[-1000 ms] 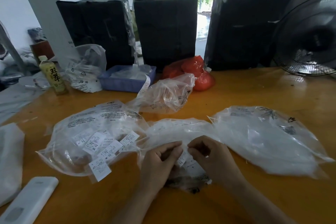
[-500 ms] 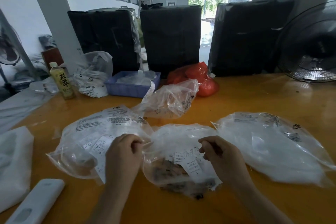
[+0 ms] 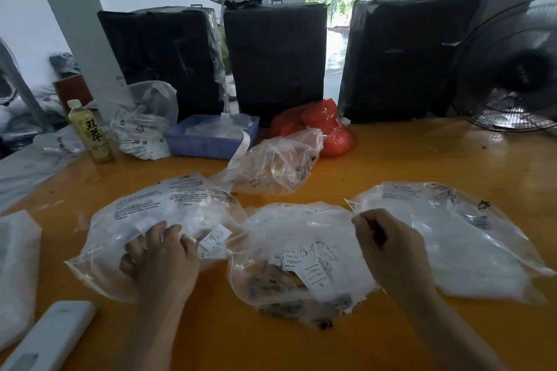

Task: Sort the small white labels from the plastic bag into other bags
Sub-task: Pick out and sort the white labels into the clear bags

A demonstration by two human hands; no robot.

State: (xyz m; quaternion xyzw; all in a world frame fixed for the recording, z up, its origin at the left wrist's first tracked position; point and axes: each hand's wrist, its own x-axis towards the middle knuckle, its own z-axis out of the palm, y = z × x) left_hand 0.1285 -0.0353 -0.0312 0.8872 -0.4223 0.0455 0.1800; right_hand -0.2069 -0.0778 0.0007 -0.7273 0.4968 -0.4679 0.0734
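On the near half of the orange table (image 3: 391,159), three clear plastic bags lie side by side: the left bag (image 3: 168,208), the middle bag (image 3: 289,232) and the right bag (image 3: 452,238). The middle bag, evidently the source, holds a loose heap of small white labels (image 3: 310,262), one label jutting from its near side. The left hand (image 3: 162,262) rests on the left bag with fingers curled; a single label (image 3: 214,240) lies just beside its fingertips at that bag's right edge, and whether the fingers pinch it cannot be told. The right hand (image 3: 388,250) is raised between the middle and right bags, fingers curled with thumb and forefinger drawn together at the right bag's near-left corner; whether they pinch the film, a label, or nothing cannot be told. The step in hand appears to be depositing sorted labels into the outer bags. The next move likely calls for letting go inside each bag's mouth, then returning to the middle heap to separate further labels, thin and prone to cling to the film.
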